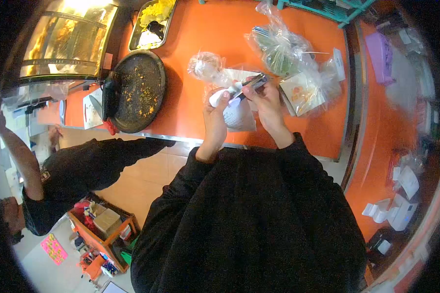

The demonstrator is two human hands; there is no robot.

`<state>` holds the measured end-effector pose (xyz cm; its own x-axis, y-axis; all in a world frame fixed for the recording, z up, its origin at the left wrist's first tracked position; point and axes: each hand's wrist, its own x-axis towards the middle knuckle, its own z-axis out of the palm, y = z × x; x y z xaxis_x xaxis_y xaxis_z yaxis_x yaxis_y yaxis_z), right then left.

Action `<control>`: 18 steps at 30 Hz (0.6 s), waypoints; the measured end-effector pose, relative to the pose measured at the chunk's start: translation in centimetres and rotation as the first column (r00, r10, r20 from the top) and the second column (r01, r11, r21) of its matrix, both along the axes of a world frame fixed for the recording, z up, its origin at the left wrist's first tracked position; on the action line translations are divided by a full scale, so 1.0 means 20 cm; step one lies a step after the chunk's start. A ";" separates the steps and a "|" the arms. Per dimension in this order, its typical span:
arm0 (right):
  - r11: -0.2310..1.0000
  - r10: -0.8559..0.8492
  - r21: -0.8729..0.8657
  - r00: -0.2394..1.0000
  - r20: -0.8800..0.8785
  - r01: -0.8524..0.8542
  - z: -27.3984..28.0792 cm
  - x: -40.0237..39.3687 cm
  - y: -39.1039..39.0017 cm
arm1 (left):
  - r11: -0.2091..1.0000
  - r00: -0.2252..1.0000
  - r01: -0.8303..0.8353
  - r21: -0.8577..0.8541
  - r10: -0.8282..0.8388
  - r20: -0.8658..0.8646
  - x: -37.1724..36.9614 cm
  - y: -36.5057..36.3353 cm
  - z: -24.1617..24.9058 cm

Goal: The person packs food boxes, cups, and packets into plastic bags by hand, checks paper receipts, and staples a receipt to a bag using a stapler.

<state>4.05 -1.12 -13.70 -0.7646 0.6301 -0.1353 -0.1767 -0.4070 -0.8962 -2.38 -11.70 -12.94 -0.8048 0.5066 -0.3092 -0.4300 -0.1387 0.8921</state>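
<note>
My left hand grips the white handle end of a stapler-like tool over the orange counter. My right hand pinches its dark metal front end, close to a clear plastic bag with white paper inside that lies under both hands. A twisted clear bag holding a pale round item lies just beyond my left hand. Black sleeves cover both my arms.
A round black pan with crumbs sits left on the counter, a metal tray of yellow food behind it. Clear bags with greens and a boxed item lie right. Another person in black stands at left.
</note>
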 end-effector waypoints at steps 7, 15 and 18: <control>0.990 -0.049 -0.132 0.999 0.013 0.050 -0.07 -0.04 -0.02 | 0.998 0.990 -0.007 0.062 -0.002 0.139 -0.02 0.00 -0.01; 0.993 -0.087 -0.079 0.994 -0.063 0.082 -0.08 -0.06 -0.01 | 0.989 0.978 0.143 -0.026 -0.145 -0.148 -0.03 -0.02 0.02; 0.997 0.038 -0.060 0.997 -0.066 -0.042 -0.04 -0.04 0.03 | 0.965 0.911 0.220 -0.140 -0.254 -0.324 -0.06 -0.04 0.05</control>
